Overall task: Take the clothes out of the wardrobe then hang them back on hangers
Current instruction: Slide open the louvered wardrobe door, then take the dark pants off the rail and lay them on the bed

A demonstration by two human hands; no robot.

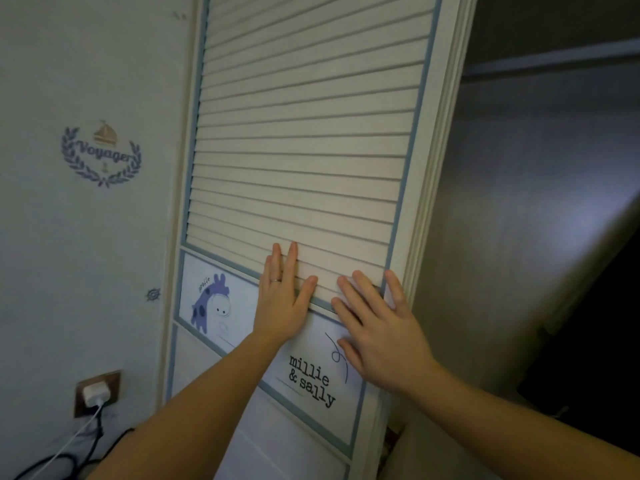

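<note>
Head view: the left hand's [282, 303] fingers [291, 261] lie straight and close together, flat on the lowest slats of the door [304, 133], a ring [275, 280] on one of them. The right hand's [379, 332] fingers [363, 294] are straight and slightly spread, pressed flat near the door's right edge, just beside the left hand. Neither hand grips anything. Both forearms are cut off at the bottom of the frame.

Right of the door, the wardrobe [554, 174] stands open, but its inside is dark and what it holds cannot be made out.

Below the slats, a panel [313, 382] on the door reads "millie & sally", partly covered by the right hand. At the panel's left end is a blue giraffe [211, 303] with a small word too blurred to read. Left of the door, a wall emblem [102, 154] reads "Voyager". Lower left of the door, a white charger [95, 393] sits in a socket.
</note>
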